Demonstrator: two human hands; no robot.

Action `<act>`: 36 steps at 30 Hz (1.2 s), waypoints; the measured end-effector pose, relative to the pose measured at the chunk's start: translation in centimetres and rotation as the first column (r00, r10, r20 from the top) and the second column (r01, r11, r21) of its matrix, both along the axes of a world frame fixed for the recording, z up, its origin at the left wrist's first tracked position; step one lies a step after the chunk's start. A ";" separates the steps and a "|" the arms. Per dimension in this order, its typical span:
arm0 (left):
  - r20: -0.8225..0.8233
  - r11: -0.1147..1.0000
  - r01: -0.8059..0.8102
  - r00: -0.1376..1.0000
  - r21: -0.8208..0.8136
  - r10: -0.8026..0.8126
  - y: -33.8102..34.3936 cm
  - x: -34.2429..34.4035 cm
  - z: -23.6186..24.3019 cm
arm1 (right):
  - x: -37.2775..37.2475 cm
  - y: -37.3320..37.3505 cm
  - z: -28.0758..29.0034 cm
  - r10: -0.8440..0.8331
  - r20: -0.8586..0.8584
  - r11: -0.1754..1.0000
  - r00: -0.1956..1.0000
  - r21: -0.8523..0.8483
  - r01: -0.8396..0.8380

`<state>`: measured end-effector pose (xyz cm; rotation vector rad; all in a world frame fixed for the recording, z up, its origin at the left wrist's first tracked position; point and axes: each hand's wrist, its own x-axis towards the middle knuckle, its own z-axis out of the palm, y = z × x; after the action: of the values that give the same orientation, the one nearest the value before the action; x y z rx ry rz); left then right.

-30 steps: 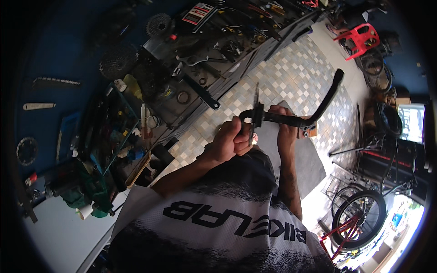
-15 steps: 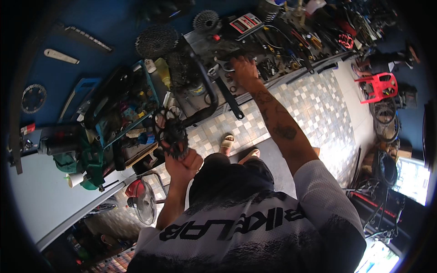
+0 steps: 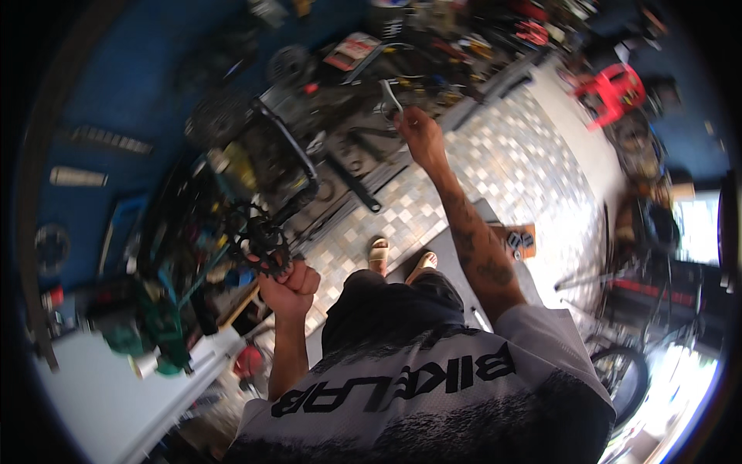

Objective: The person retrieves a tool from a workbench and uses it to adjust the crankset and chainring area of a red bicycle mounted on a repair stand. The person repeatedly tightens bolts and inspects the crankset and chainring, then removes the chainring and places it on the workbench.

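Observation:
My left hand (image 3: pixel 291 289) is closed around a black bicycle crankset (image 3: pixel 259 241), just below its toothed chainring. From the chainring a dark axle runs toward the bench, and a long black crank arm (image 3: pixel 292 147) extends beyond it, over the bench. My right hand (image 3: pixel 422 139) is raised at the bench's front edge, with fingers closed on a silver wrench (image 3: pixel 389 98). Its curved, hook-like head points away from me; motion blur hides its exact shape. A dark flat bar (image 3: pixel 354 183) lies on the bench between my hands, its end past the edge.
Tools and parts crowd the workbench, with a red-and-white box (image 3: pixel 353 52) at the back. A green vise-like tool (image 3: pixel 158 329) stands left by a white surface (image 3: pixel 85 394). A red plastic chair (image 3: pixel 610 94) is far right. Below is tiled floor (image 3: pixel 533 147).
My right hand has lifted off the bench toward me, bringing up the silver wrench. The view has turned and shifted, and my left hand still grips the crankset.

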<state>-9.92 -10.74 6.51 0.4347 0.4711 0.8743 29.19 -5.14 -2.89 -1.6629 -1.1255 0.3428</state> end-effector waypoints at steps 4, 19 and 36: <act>0.060 0.949 0.303 0.949 0.091 -0.309 2.5 6.5 -0.2 | 5.0 -20.7 -0.1 -0.390 -0.371 0.905 0.842 0.015 0.426; -0.015 0.055 0.978 0.059 0.202 -0.998 -19.1 30.4 0.0 | -16.6 -89.3 -6.7 -0.686 -0.446 -0.692 -0.575 0.155 0.705; -0.133 -0.308 0.948 -0.317 -0.080 -0.939 -47.4 29.4 -1.7 | -18.4 -98.3 -11.0 -0.457 -0.583 -0.828 -0.672 0.004 0.561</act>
<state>19.47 -58.18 4.78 0.7638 0.0257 -0.9762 10.83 -103.40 -13.87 -1.0922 1.2098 -1.2315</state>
